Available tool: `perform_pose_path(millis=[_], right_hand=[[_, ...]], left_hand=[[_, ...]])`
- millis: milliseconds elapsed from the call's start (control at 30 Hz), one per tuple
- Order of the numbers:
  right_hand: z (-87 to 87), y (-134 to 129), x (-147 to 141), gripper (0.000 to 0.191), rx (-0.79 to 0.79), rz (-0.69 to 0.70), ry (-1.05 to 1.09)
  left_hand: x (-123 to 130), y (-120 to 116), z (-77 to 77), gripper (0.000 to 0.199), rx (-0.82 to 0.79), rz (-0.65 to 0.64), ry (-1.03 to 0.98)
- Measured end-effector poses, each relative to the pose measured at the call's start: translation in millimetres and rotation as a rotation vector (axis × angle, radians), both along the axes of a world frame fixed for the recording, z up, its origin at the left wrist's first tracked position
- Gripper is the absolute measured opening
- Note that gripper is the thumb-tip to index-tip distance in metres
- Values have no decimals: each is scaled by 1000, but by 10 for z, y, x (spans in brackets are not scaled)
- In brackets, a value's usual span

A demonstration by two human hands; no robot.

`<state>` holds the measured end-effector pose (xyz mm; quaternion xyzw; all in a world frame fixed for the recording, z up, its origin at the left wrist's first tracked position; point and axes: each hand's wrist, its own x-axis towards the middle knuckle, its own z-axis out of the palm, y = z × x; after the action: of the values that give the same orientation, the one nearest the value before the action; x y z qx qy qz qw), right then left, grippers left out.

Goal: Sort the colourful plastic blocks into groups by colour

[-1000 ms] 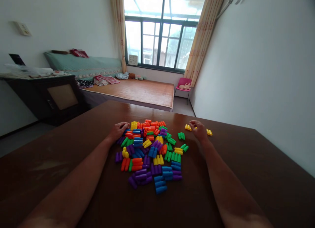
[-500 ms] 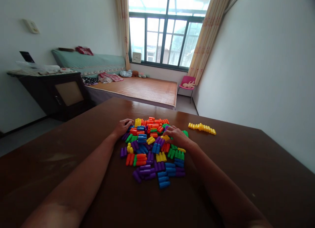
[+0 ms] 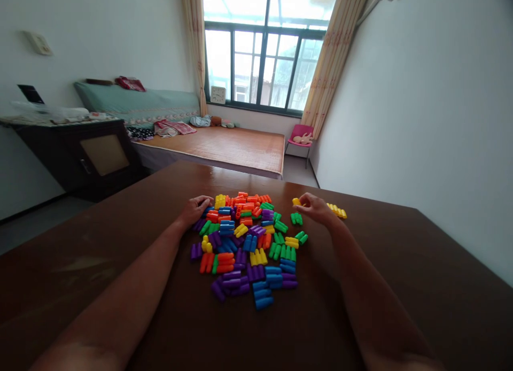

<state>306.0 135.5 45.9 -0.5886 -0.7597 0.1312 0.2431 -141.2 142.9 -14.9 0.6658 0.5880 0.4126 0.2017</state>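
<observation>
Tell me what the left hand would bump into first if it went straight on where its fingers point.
Probably the yellow block just past the fingertips of the left hand, though the depth between them is hard to judge here.

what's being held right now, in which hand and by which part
A yellow block, apparently pinched at its picture-right end by the right hand. Whether the left hand, beside the pile of blocks, holds anything cannot be told.

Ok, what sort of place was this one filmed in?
Probably a bedroom in a home: there's a wide bed, patterned curtains and a pink chair.
</observation>
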Motion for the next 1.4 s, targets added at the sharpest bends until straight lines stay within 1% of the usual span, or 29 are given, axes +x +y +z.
perform_pose_path(millis=[67,100,200,300,367,467,533,633,733,900,1000,1100,1133,1167,1200,1267,1333,1367,1400], right_hand=[[-36,32,259,33,-41,-219,-180],[-69,37,351,33,-81,-290,-266],[-179,32,446,37,-159,-381,-431],[-232,43,428,46,-123,-422,-425],[-233,62,462,44,-109,-374,-343],[-245,90,565,30,-133,-215,-209],[-283,107,601,26,-131,-160,-185],[-369,137,565,22,-71,-167,-185],[-448,164,502,25,-12,-194,-158],[-521,161,519,27,56,-246,-180],[-503,145,556,27,60,-265,-190],[-392,125,480,30,103,-254,-161],[-334,110,408,30,122,-217,-133],[-270,85,308,29,126,-151,-96],[-204,50,185,28,108,-54,-54],[-84,-54,-108,25,4,213,8],[-7,-183,-400,24,-129,501,4],[11,-245,-525,23,-168,607,-22],[14,-300,-626,22,-176,667,-58]], left_hand=[[10,-4,15,53,-5,14,10],[13,-4,20,52,-4,17,12],[10,2,22,52,2,20,12],[-2,11,7,52,4,16,9],[-12,20,-5,52,3,12,14],[-23,34,-19,52,2,13,26],[-25,38,-23,53,2,7,28],[-19,30,-17,52,6,5,14],[-7,14,-3,53,4,10,2],[-16,23,-16,53,-1,10,1],[-31,46,-44,53,6,9,5],[-26,46,-48,53,4,12,-2],[-19,38,-40,53,2,14,-4],[-11,27,-27,52,1,16,-4],[-1,13,-11,52,2,18,-3],[17,-16,25,52,5,13,-6],[29,-40,54,52,9,7,-21],[31,-47,63,52,7,3,-31],[30,-51,67,52,2,-1,-43]])
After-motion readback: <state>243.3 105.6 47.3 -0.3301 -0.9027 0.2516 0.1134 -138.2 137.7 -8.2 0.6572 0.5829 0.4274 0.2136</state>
